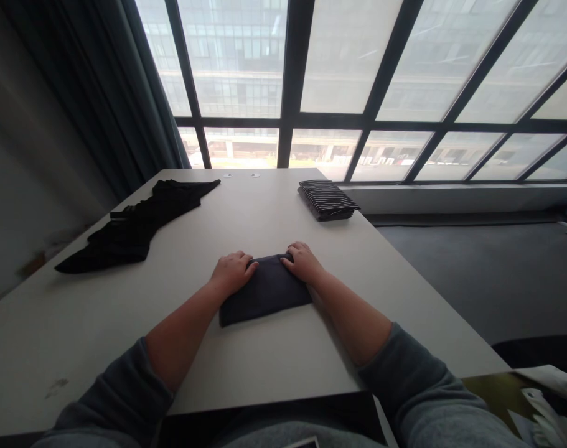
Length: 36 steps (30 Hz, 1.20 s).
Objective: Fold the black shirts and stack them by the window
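Observation:
A dark, folded piece of cloth [269,289] lies flat on the white table in front of me; whether it is a garment I cannot tell. My left hand [233,272] grips its far left corner, thumb on top and fingers over the far edge. At the far right corner, my right hand [304,262] holds the same edge in a like way. Both hands rest at table height, a short gap of cloth between them. The fingertips beyond the edge are partly hidden.
On the table [246,218], a crumpled black garment [138,227] spreads along the left side. A folded stack of striped cloth [327,199] sits near the right edge. Large windows [339,56] and a dark curtain [96,81] stand behind. Grey floor [455,267] lies to the right.

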Tool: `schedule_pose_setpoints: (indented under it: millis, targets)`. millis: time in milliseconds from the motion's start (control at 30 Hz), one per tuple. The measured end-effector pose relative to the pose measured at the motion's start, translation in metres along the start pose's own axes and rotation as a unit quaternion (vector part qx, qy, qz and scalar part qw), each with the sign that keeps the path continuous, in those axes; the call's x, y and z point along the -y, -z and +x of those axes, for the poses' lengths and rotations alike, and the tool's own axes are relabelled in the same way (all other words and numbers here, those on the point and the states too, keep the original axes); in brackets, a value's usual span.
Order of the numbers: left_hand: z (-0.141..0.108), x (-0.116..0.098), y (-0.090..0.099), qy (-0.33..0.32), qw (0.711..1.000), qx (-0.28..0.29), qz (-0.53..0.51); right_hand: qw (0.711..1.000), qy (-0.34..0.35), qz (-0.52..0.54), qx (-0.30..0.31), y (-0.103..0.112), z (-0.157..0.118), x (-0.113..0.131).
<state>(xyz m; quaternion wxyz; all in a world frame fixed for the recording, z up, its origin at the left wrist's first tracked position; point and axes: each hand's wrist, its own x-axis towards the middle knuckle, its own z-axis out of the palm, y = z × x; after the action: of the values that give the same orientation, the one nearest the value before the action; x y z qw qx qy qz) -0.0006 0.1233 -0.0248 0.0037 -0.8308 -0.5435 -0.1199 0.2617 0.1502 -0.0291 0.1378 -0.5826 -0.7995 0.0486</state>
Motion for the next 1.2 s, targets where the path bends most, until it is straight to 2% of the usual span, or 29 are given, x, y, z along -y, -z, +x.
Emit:
schedule_pose_setpoints:
  millis: [100,233,333,400,467,567,633,700,767,833,1000,1100,1200]
  targets:
    - [0.003,-0.007,-0.003,0.004,1.0,0.0,-0.023,0.999,0.0,0.045,0.001,0.001,0.0,0.004]
    - [0.008,-0.009,-0.003,-0.004,0.997,0.002,-0.075,0.991,-0.008,0.136,0.0,0.014,-0.008,0.014]
    - [0.011,-0.006,0.0,-0.02,0.995,0.009,-0.102,0.975,0.025,0.218,-0.02,0.026,-0.015,0.019]
    - [0.012,-0.003,0.003,-0.03,0.991,0.016,-0.133,0.96,0.017,0.278,-0.016,0.033,-0.018,0.02]
    - [0.012,0.0,0.006,-0.026,0.988,0.025,-0.152,0.937,-0.025,0.347,0.028,0.04,-0.021,0.017]
    - [0.01,0.004,0.008,-0.001,0.991,0.036,-0.132,0.884,-0.074,0.435,0.152,0.048,-0.025,0.008]
    - [0.007,0.006,0.008,0.022,0.992,0.041,-0.119,0.851,-0.058,0.465,0.235,0.052,-0.027,0.0]
    - [0.005,0.008,0.008,0.045,0.991,0.043,-0.122,0.835,-0.017,0.471,0.285,0.054,-0.028,-0.005]
    - [0.004,0.012,0.008,0.055,0.988,0.042,-0.134,0.844,0.036,0.447,0.293,0.051,-0.028,-0.005]
    - [0.003,0.017,0.008,0.053,0.986,0.045,-0.152,0.868,0.079,0.399,0.285,0.047,-0.025,0.0]
    - [0.002,0.038,0.009,0.044,0.978,0.057,-0.198,0.898,0.109,0.332,0.266,0.046,-0.005,0.01]
    - [0.002,0.052,0.009,0.052,0.973,0.068,-0.215,0.904,0.122,0.3,0.279,0.063,0.019,0.01]
    - [0.003,0.061,0.008,0.07,0.97,0.07,-0.221,0.907,0.129,0.251,0.312,0.092,0.051,0.007]
